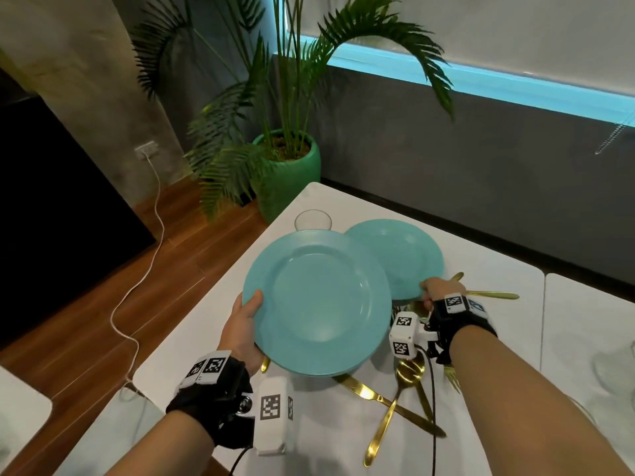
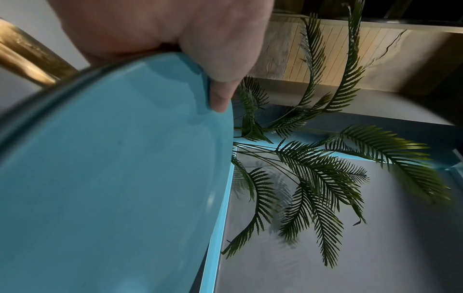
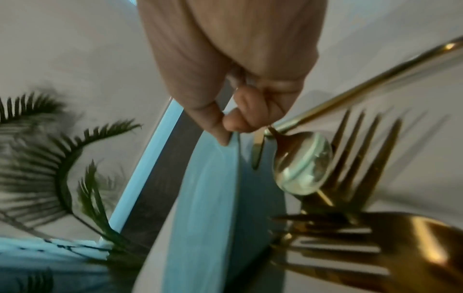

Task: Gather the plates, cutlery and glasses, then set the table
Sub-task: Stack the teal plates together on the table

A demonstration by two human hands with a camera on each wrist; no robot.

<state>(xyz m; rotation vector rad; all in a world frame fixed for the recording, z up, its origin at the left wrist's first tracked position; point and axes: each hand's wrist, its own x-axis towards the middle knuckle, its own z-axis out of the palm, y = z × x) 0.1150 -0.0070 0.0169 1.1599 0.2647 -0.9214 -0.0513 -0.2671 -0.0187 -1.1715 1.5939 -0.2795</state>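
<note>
1. Left hand [image 1: 245, 329] grips the near-left rim of a large turquoise plate [image 1: 319, 304], thumb [image 2: 220, 95] on top and the other fingers hidden beneath; the plate is lifted and tilted above the white desk [image 1: 213, 338].
2. Right hand [image 1: 438, 293] pinches the near rim of a second turquoise plate [image 1: 402, 255], which lies farther off and to the right, partly hidden behind the first; the right wrist view shows the thumb [image 3: 200, 111] on top and curled fingers [image 3: 240, 123] below the edge.
3. Gold cutlery lies scattered on the desk beneath and near the plates: a spoon [image 1: 395, 396] and a knife [image 1: 385, 401] crossing each other, a fork [image 1: 453, 377] by the right forearm, and another handle [image 1: 494, 294] pointing right beyond the right hand.
4. Beyond the plates, a clear glass [image 1: 312, 219] stands near the desk's far-left edge.
5. Farther off, on the wooden floor, a green pot [image 1: 292, 180] holds a palm plant [image 1: 275, 97], and a white cable [image 1: 151, 242] trails from a wall socket.
</note>
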